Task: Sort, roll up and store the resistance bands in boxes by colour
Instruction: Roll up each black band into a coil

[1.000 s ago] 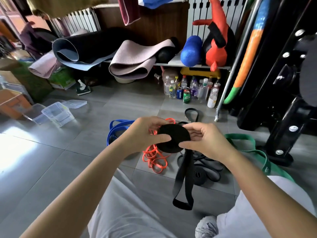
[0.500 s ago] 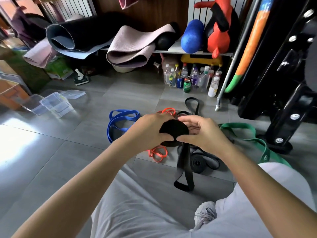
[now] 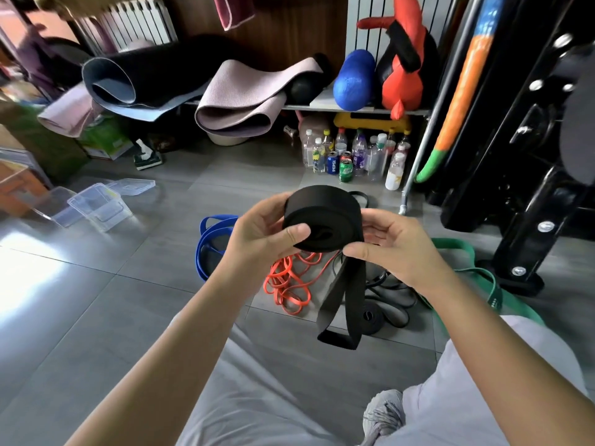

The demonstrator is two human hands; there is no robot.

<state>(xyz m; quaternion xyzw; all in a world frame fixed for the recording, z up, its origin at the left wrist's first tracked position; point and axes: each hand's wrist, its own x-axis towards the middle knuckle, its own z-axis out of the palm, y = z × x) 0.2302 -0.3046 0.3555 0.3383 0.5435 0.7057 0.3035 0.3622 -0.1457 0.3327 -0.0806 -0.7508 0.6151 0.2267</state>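
A wide black resistance band (image 3: 323, 220) is wound into a thick roll held in the air between both hands, with a loose looped tail hanging down below it. My left hand (image 3: 260, 233) grips the roll's left side, thumb pressed on its face. My right hand (image 3: 391, 249) holds the right side and pinches the tail where it leaves the roll. On the floor beneath lie a blue band (image 3: 211, 239), thin orange bands (image 3: 289, 284), more black bands (image 3: 386, 307) and a green band (image 3: 467, 268). Clear plastic boxes (image 3: 96, 206) stand on the floor at the left.
Rolled mats (image 3: 238, 101) and a shelf with a blue roller (image 3: 352, 80) fill the back. Bottles and cans (image 3: 351, 157) stand under the shelf. A black machine frame (image 3: 521, 175) rises at the right. My knees and a shoe (image 3: 383, 413) are below.
The roll has been turned and lifted, so its wound rim and face now show. The hanging tail looks shorter. The camera view has shifted a little.
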